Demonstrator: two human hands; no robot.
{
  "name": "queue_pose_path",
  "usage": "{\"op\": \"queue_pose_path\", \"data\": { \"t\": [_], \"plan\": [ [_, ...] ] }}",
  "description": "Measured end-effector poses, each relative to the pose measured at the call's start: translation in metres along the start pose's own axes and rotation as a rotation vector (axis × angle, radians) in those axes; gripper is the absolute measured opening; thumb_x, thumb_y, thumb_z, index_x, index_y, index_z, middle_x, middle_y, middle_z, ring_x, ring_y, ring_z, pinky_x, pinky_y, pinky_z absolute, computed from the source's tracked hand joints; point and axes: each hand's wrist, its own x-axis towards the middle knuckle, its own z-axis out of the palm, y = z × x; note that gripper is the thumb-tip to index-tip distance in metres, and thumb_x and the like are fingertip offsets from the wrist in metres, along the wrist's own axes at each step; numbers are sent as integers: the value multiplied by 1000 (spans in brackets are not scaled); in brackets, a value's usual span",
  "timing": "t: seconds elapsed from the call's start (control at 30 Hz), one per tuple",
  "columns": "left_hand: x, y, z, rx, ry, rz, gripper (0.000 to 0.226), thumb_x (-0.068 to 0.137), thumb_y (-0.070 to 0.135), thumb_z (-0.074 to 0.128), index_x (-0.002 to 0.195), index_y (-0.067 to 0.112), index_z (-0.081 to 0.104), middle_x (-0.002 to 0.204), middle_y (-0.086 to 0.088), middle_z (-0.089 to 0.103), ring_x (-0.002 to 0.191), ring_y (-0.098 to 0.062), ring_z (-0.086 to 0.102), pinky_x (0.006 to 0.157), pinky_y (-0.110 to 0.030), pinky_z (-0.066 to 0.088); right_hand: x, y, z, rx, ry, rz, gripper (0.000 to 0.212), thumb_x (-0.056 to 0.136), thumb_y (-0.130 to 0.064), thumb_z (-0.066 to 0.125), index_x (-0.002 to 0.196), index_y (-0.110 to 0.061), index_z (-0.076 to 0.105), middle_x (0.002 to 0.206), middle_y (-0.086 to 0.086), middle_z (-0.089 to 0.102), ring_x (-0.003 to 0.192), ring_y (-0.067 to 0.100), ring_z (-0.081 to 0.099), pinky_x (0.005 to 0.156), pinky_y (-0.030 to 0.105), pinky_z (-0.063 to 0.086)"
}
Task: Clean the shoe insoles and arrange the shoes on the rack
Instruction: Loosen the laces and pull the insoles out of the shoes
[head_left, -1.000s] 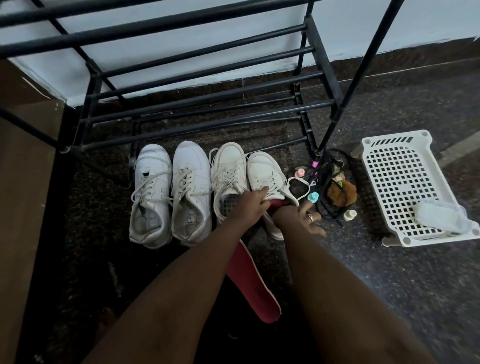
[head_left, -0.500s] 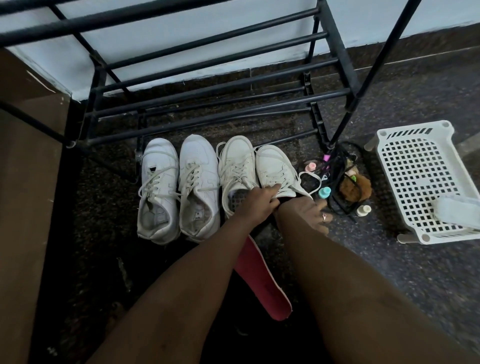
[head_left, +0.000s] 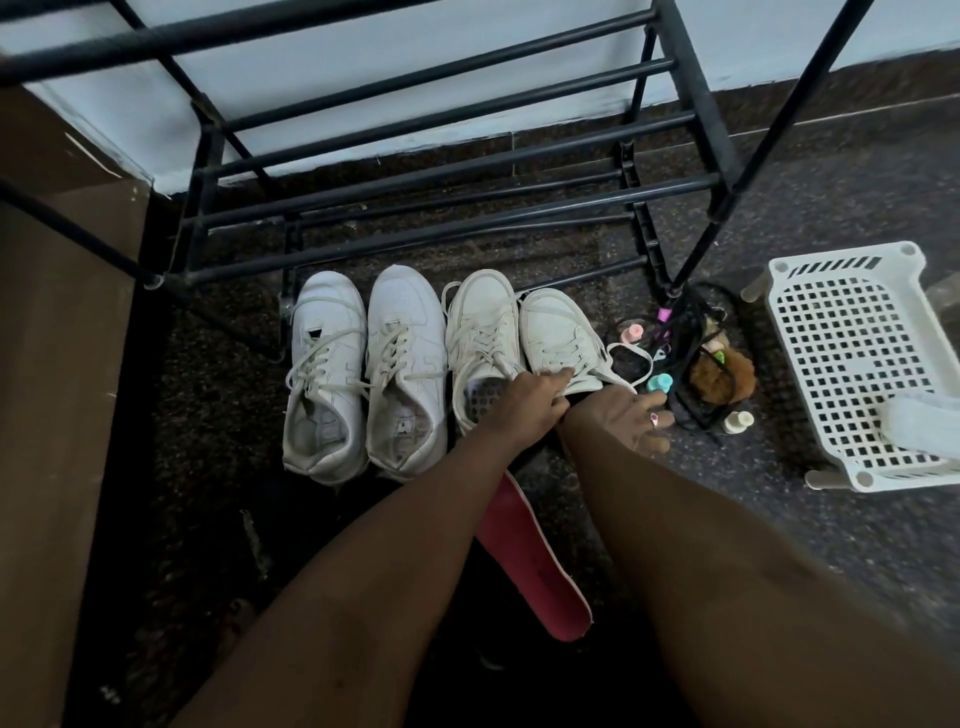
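Four white shoes are lined up side by side on the dark speckled floor (head_left: 779, 519), toes toward the black rack (head_left: 447, 171), whose bars carry nothing that can be seen. The rightmost shoe (head_left: 558, 338) is gripped at its tongue and laces by the left hand (head_left: 524, 410), whose fingers are curled closed over the opening. The right hand (head_left: 631, 418) is laid against the heel side of the same shoe, fingers spread and partly bent; a ring is worn on one finger, and whether anything is pinched beneath the palm cannot be told, since that part is covered by the wrist. The third shoe (head_left: 480, 338) is touched by the left hand's knuckles, and a perforated footbed is seen inside it. The two left shoes (head_left: 327, 374) (head_left: 408, 364) are set close together, laces loose, apart from both hands. A red insole (head_left: 535, 571) is lying on the floor between the forearms, its upper end hidden under the left arm. Just right of the shoes, small bottles with pink (head_left: 635, 332) and teal (head_left: 661, 383) caps, a brown furry item (head_left: 722, 376) and dark cords are clustered by the rack's foot. Farther right, a white plastic basket (head_left: 841, 332) is placed upside down or on its side, it seems, with a pale cloth (head_left: 922, 421) resting on it.
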Motion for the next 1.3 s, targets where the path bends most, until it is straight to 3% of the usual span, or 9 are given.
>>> {"op": "queue_pose_path", "data": {
  "t": [0.23, 0.43, 0.53, 0.67, 0.9, 1.0, 1.13, 1.2, 1.3],
  "plan": [
    [4, 19, -5, 53, -43, -60, 42, 92, 7, 43, 134, 4, 46, 107, -24, 60, 102, -35, 55, 79, -41, 46, 15, 14, -29, 266, -184, -55, 34, 88, -27, 54, 116, -8, 57, 133, 9, 24, 121, 33, 27, 103, 49, 26],
    [7, 23, -2, 51, -21, -106, 41, 92, 8, 44, 133, 3, 45, 113, -23, 61, 110, -36, 53, 84, -42, 43, 18, 23, -55, 993, -556, 83, 13, 81, -2, 61, 91, -3, 53, 94, 15, 56, 62, 21, 56, 64, 28, 53],
    [6, 23, 0, 42, 0, -103, 43, 93, 10, 46, 135, 5, 44, 114, -22, 61, 111, -35, 53, 83, -40, 43, 20, 31, -45, 925, -541, -18, 21, 81, -3, 64, 101, -7, 61, 93, 12, 62, 61, 16, 60, 40, 19, 50],
    [6, 23, 2, 0, 13, -114, 45, 92, 10, 46, 137, 6, 44, 115, -22, 61, 111, -36, 53, 85, -41, 44, 13, 39, -40, 616, -181, -185, 18, 77, -11, 71, 95, -10, 71, 121, 16, 55, 99, 31, 60, 84, 38, 52],
    [5, 21, 5, -47, 38, -125, 47, 92, 9, 46, 139, 6, 43, 112, -22, 62, 107, -36, 55, 85, -40, 45, -2, 27, -48, 137, -181, -216, 35, 90, -19, 56, 121, -2, 54, 146, 9, 15, 129, 34, 26, 102, 46, 32],
    [6, 20, 7, -68, 49, -122, 49, 91, 8, 46, 140, 6, 42, 111, -24, 61, 106, -37, 55, 84, -41, 44, 9, 29, -52, 277, -276, -197, 40, 87, -25, 55, 116, 2, 55, 144, 14, 26, 124, 33, 33, 99, 46, 34],
    [7, 19, 9, -95, 66, -118, 49, 92, 7, 45, 140, 5, 41, 113, -25, 60, 108, -37, 55, 86, -41, 43, 6, 28, -60, 798, -447, -52, 39, 86, -6, 59, 121, 5, 47, 81, 9, 38, 74, 17, 46, 65, 32, 45],
    [6, 18, 11, -134, 86, -128, 48, 92, 7, 45, 140, 5, 42, 115, -24, 60, 108, -36, 55, 87, -40, 43, 3, 31, -65, 998, -487, 64, 30, 81, -4, 60, 110, 2, 55, 88, 12, 45, 67, 19, 48, 48, 26, 38],
    [6, 20, 13, -170, 110, -152, 48, 91, 7, 47, 139, 5, 44, 116, -23, 61, 108, -35, 56, 88, -38, 44, -1, 36, -66, 1076, -516, 73, 12, 86, -10, 52, 75, -15, 52, 92, 7, 56, 76, 20, 56, 55, 25, 46]
  ]
}}
